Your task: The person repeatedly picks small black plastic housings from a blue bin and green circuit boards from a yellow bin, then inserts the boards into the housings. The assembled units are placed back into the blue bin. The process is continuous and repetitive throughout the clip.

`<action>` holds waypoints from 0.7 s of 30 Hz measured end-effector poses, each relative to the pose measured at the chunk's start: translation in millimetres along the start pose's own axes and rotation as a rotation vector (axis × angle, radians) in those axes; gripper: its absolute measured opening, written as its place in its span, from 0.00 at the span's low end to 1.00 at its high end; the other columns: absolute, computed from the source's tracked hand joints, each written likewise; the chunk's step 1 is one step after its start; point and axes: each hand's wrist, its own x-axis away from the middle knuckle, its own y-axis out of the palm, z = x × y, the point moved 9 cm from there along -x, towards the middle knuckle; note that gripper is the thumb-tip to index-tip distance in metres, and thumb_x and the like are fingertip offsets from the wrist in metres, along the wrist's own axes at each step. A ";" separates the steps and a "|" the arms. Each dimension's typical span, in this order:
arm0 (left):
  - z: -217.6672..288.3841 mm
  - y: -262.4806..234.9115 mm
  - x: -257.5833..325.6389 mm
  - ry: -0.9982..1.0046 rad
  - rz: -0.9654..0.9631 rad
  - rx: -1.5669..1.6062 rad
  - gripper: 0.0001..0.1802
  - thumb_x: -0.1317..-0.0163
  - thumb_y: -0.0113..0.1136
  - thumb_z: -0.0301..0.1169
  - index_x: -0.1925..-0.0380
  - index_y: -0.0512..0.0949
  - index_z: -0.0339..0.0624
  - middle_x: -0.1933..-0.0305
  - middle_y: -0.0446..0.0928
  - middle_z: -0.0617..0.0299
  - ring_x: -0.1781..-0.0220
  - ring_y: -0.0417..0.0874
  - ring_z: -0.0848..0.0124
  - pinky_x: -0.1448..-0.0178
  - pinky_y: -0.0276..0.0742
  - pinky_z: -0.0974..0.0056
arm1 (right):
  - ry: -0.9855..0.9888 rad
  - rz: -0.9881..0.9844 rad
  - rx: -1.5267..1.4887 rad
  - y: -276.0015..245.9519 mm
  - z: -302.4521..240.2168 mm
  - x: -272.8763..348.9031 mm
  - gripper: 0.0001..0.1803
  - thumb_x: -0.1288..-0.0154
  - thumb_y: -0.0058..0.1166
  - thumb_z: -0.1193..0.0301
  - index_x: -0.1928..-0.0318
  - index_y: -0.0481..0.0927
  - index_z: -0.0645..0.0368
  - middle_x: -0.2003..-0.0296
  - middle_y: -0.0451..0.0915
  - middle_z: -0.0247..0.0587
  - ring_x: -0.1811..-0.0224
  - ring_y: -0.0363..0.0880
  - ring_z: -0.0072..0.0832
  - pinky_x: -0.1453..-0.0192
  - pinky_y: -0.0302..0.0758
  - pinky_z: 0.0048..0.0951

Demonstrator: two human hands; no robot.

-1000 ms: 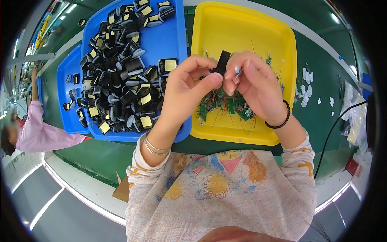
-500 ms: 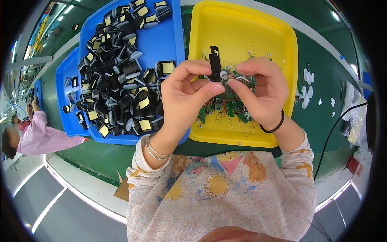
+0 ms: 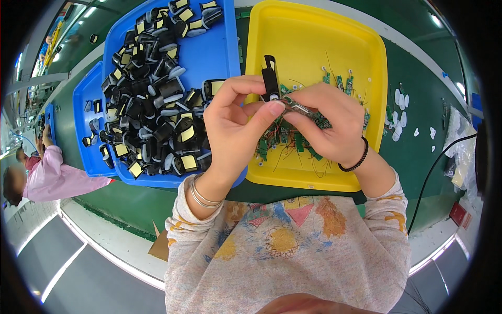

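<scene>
Between the thumb and fingers of my left hand [image 3: 235, 112] is a black plastic housing [image 3: 270, 81], held upright with a pale patch near its top. My right hand [image 3: 332, 118] pinches a small green circuit board [image 3: 298, 107] with a silvery coil-like part, its end against the base of the housing. Both hands are above the yellow tray [image 3: 314, 29], where several green circuit boards [image 3: 299, 142] with thin wires lie, partly hidden under my fingers. The exact contact point is covered by my fingertips.
Left of my hands, a blue tray [image 3: 212, 49] holds a heap of black housings [image 3: 144, 89] with yellow pads. A smaller blue tray [image 3: 97, 162] adjoins it. White oval pieces [image 3: 401, 102] and a black cable [image 3: 436, 157] lie to the right. Another person [image 3: 57, 175] works at far left.
My right hand has moved left and closer to my left hand, bringing the circuit board to the housing's base. The housing has shifted slightly left and up.
</scene>
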 end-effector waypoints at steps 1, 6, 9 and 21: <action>-0.2 0.4 0.0 0.003 -0.007 0.001 0.13 0.51 0.59 0.14 0.65 0.70 0.31 0.59 0.69 0.58 0.57 0.75 0.73 0.53 0.77 0.70 | 0.017 0.001 -0.008 -0.1 1.1 0.0 0.08 0.55 0.59 0.78 0.70 0.77 0.61 0.79 0.74 0.39 0.81 0.73 0.29 0.79 0.68 0.25; -0.6 1.3 0.1 0.017 -0.039 0.011 0.13 0.52 0.60 0.14 0.65 0.71 0.32 0.59 0.70 0.57 0.58 0.75 0.73 0.53 0.77 0.69 | 0.032 -0.034 0.049 -0.9 -0.6 -0.8 0.06 0.54 0.59 0.77 0.72 0.77 0.61 0.82 0.72 0.38 0.84 0.70 0.29 0.81 0.65 0.26; 0.9 4.6 -0.8 0.039 -0.063 0.019 0.13 0.52 0.60 0.14 0.65 0.71 0.32 0.59 0.70 0.57 0.58 0.76 0.72 0.53 0.76 0.68 | 0.030 -0.029 0.049 -1.3 0.9 0.2 0.06 0.54 0.58 0.78 0.73 0.77 0.60 0.83 0.71 0.38 0.85 0.69 0.29 0.82 0.63 0.26; 6.1 6.5 1.1 0.054 -0.076 -0.013 0.12 0.52 0.58 0.15 0.66 0.71 0.32 0.58 0.70 0.54 0.53 0.74 0.69 0.51 0.75 0.66 | -0.027 -0.098 0.149 3.1 -7.4 2.2 0.07 0.56 0.59 0.77 0.72 0.77 0.59 0.83 0.70 0.36 0.83 0.70 0.31 0.80 0.66 0.27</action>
